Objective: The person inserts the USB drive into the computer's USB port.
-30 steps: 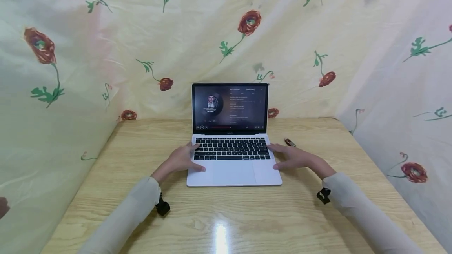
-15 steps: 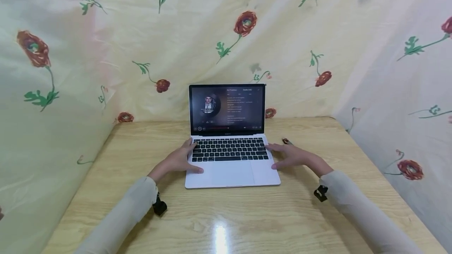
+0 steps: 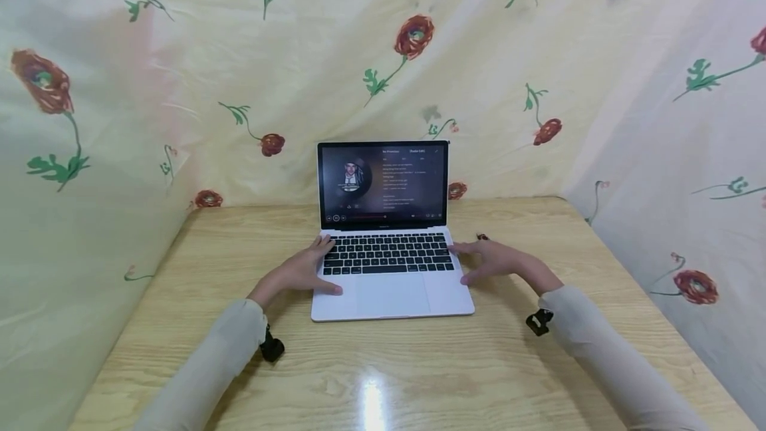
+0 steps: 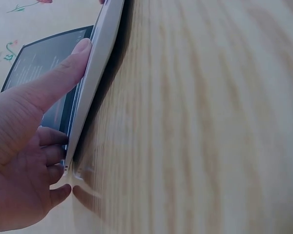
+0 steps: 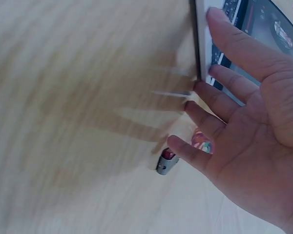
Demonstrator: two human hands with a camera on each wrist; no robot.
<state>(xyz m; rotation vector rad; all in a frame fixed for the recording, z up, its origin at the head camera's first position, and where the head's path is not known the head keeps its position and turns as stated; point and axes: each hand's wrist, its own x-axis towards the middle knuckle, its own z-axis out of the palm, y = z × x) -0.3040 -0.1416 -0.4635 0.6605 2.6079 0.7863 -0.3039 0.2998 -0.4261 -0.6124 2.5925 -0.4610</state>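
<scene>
An opened laptop (image 3: 391, 294) stands on the wooden table, its lit screen showing a music player with a record image and lyrics. My left hand (image 3: 297, 273) lies at its left side, thumb on the palm rest and fingertips at the keyboard's left edge. In the left wrist view, the left thumb (image 4: 63, 73) is straight along the laptop's edge. My right hand (image 3: 493, 263) touches the right side with loosely straight fingers; in the right wrist view, the little finger is off the laptop. A small red and metal USB stick (image 5: 167, 162) lies beyond that hand, partly hidden in the head view.
The wooden table (image 3: 239, 238) reaches to a flower-patterned cloth (image 3: 335, 72) hanging behind it and at both sides. Black wrist devices (image 3: 272, 349) sit below both sleeve cuffs. A bright light reflection shows on the table in front of the laptop.
The head view has shifted slightly, so the scene sits a little further left. My right hand covers more of the USB stick now. Both hands stay at the laptop's sides.
</scene>
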